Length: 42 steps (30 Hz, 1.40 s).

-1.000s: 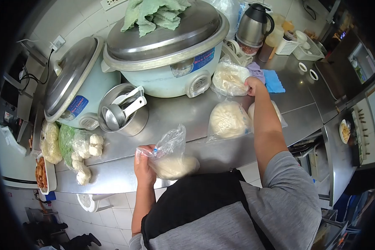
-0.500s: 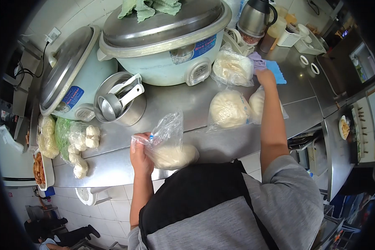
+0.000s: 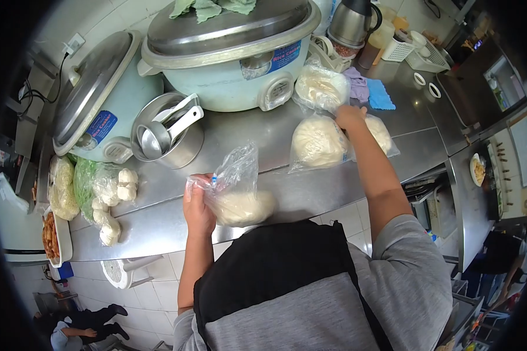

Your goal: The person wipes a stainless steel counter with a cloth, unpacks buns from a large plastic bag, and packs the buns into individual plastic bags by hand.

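Note:
My left hand is closed around the gathered mouth of a clear plastic bag. A pale, dough-like lump fills the bottom of that bag, near the counter's front edge. My right hand is curled among three other bags, its fingertips at the lower edge of the rear bag; what they pinch is hidden. A bag with a round pale lump lies just left of the hand. Another bagged lump is partly behind my right forearm.
Two large rice cookers stand at the back, beside a metal pot of scoops. Small bagged white pieces lie left. A purple cloth and blue cloth lie right. A person is at lower left.
My right hand has moved left and slightly toward me, from beside the purple cloth to between the bags. My left hand keeps its hold on the bag. The view has shifted slightly.

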### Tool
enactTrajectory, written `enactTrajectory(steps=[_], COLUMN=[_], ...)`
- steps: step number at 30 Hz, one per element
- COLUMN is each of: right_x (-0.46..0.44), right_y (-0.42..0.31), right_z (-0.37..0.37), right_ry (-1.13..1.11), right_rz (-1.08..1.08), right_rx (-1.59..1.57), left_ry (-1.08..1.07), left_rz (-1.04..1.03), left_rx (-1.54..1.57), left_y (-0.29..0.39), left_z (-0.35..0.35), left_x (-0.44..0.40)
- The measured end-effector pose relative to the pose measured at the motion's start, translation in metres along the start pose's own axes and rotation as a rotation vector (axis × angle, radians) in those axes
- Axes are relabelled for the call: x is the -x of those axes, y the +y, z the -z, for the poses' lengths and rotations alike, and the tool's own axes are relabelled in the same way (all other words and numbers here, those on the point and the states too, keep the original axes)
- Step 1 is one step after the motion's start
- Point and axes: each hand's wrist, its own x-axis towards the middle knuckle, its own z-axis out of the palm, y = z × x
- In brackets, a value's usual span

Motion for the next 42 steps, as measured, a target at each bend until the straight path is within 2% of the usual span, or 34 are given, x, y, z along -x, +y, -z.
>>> enactTrajectory(steps=[1, 3, 5, 6, 7, 9, 10, 11, 13, 14, 16, 17, 19, 20, 21, 23, 25, 27, 28, 29, 30, 31, 32, 34, 35, 37, 38, 40, 41, 42], right_x=[0.006, 0.033, 0.074, 0.096, 0.130, 0.203, 0.231, 0.244, 0.276, 0.279, 0.283, 0.283, 0.278, 0.271, 0.263, 0.206, 0.163, 0.179, 0.182, 0.185, 0.191, 0.205, 0.208, 0.207, 0.207, 0.207, 0.207, 0.208, 0.205, 0.202], right_y=[0.000, -0.001, -0.010, -0.016, -0.031, -0.054, -0.060, -0.068, -0.082, -0.081, -0.082, -0.081, -0.078, -0.083, -0.073, -0.109, -0.141, -0.158, -0.168, -0.177, -0.184, -0.188, -0.187, -0.182, -0.181, -0.180, -0.182, -0.187, -0.186, -0.185], right_z=[0.007, 0.041, 0.081, 0.097, 0.116, 0.154, 0.161, 0.168, 0.174, 0.181, 0.192, 0.188, 0.170, 0.154, 0.155, 0.102, 0.028, 0.036, 0.033, 0.026, 0.020, 0.032, 0.035, 0.042, 0.046, 0.051, 0.051, 0.048, 0.046, 0.043], right_ry=[0.007, 0.155, 0.268, 0.227, 0.308, 0.285, 0.108, -0.046, -0.152, -0.158, -0.356, -0.367, -0.412, -0.244, -0.104, 0.376, -0.269, -0.701, -0.704, -0.472, -0.236, 0.010, 0.015, 0.052, 0.065, 0.240, 0.246, 0.382, 0.389, 0.388], right_rz=[0.006, -0.095, 0.092, 0.372, 0.714, 1.227, 1.388, 1.729, 2.008, 2.007, 2.363, 2.369, 1.997, 1.718, 1.265, 0.981, 0.828, 0.807, 0.821, 1.002, 1.163, 1.126, 1.127, 1.164, 1.159, 1.254, 1.245, 1.350, 1.346, 1.185], right_rx=[-0.003, -0.010, -0.386, -0.814, -1.095, -1.261, -1.425, -1.407, -1.530, -1.533, -1.368, -1.368, -1.379, -1.721, -1.586, -1.370, -1.657, -1.798, -1.794, -1.738, -1.663, -1.551, -1.553, -1.430, -1.425, -1.381, -1.380, -1.370, -1.371, -1.442], left_ry=[0.003, 0.024, 0.026, 0.015, 0.042, 0.038, 0.030, 0.033, 0.026, 0.021, 0.054, 0.074, 0.107, 0.110, 0.103, 0.081, 0.037, 0.001, -0.090, -0.183, -0.179, -0.248, -0.322, -0.365, -0.339, -0.296, -0.305, -0.306, -0.314, -0.199], left_rz=[-0.008, -0.008, -0.016, -0.008, 0.019, -0.014, -0.057, -0.072, -0.079, -0.100, -0.101, -0.127, -0.155, -0.160, -0.166, -0.155, -0.185, -0.217, -0.341, -0.455, -0.452, -0.547, -0.642, -0.622, -0.494, -0.291, -0.289, 0.003, 0.002, -0.041], left_rx=[-0.002, 0.000, -0.026, -0.051, -0.068, -0.062, -0.048, -0.049, -0.046, -0.044, -0.060, -0.067, -0.056, -0.058, -0.038, 0.016, -0.068, -0.162, -0.311, -0.463, -0.467, -0.692, -0.915, -0.915, -0.712, -0.321, -0.317, -0.415, -0.415, -0.498], left_y=[0.000, -0.002, -0.003, -0.003, -0.003, 0.000, 0.001, 0.001, 0.002, 0.004, 0.009, 0.010, 0.011, 0.013, 0.015, 0.017, 0.020, 0.027, 0.031, 0.036, 0.044, 0.052, 0.057, 0.055, 0.054, 0.050, 0.046, 0.033, 0.028, 0.024], left_z=[0.002, 0.005, 0.009, 0.010, 0.011, 0.004, 0.001, 0.001, -0.002, -0.003, -0.008, -0.009, -0.005, -0.004, -0.004, -0.006, -0.008, -0.010, -0.011, -0.011, -0.012, -0.014, -0.015, -0.007, -0.001, 0.000, 0.002, 0.014, 0.016, 0.017], left_x=[0.002, 0.004, 0.004, 0.005, 0.003, 0.002, 0.001, -0.001, -0.002, -0.002, -0.001, -0.001, -0.003, -0.002, -0.002, -0.001, -0.003, -0.005, -0.008, -0.009, -0.007, -0.005, -0.006, -0.010, -0.011, -0.009, -0.005, 0.002, 0.004, 0.006])
